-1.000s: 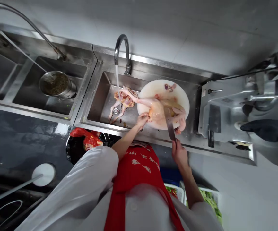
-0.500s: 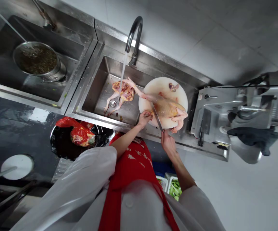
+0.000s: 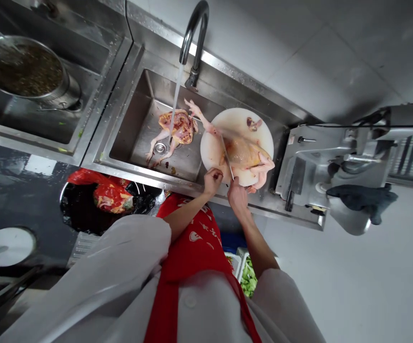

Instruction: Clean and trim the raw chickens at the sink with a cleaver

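Note:
A whole raw chicken (image 3: pixel 245 153) lies on a round white cutting board (image 3: pixel 211 113) set over the right part of the sink. One leg stretches left past the board's rim. My right hand (image 3: pixel 238 194) grips a knife (image 3: pixel 227 155) by its handle, its blade against the bird near the leg. At the board's near left edge, my left hand (image 3: pixel 213 181) is closed, fingers curled; what they hold, if anything, is hidden. A small dark red piece (image 3: pixel 252 125) rests near the far rim. Another opened chicken (image 3: pixel 180 126) lies in the sink under running water.
A tap (image 3: pixel 195 43) runs into the sink (image 3: pixel 128 143). In the left sink a pot (image 3: pixel 24 66) of dark contents takes water. A metal slicer (image 3: pixel 345 157) stands at right. Below are a black-lined bin (image 3: pixel 74 205) and a basket of greens (image 3: pixel 248 278).
The knife's handle and my right hand have shifted left and inward, with the blade steeper across the chicken. My left hand stays by the board's edge. The whole view has shifted slightly.

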Demonstrator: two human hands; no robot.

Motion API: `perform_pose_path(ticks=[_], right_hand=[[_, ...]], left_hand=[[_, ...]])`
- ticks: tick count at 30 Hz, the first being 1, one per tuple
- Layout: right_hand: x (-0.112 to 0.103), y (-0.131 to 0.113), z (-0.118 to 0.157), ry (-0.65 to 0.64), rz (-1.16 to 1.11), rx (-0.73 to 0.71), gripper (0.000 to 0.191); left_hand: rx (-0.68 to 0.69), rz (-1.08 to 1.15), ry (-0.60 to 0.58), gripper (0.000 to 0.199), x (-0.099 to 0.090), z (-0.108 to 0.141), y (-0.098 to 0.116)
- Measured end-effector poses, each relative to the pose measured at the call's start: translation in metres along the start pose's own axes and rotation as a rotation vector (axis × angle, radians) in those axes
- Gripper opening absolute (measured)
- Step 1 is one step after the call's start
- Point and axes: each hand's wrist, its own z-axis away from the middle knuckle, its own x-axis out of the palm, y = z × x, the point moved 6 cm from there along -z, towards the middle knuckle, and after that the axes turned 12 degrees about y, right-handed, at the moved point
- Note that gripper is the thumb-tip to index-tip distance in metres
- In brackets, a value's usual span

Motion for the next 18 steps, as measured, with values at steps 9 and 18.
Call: perform_pose_path(ticks=[9, 18], right_hand=[[0.015, 0.008, 0.004, 0.051, -0.031, 0.016, 0.040], [0.018, 0.030, 0.031, 0.003, -0.009, 0.026, 0.040]], left_hand=[[-0.236, 0.052, -0.026, 0.023, 0.017, -0.040, -0.003], [-0.324, 0.030, 0.049, 0.021, 0.036, -0.048, -0.024]])
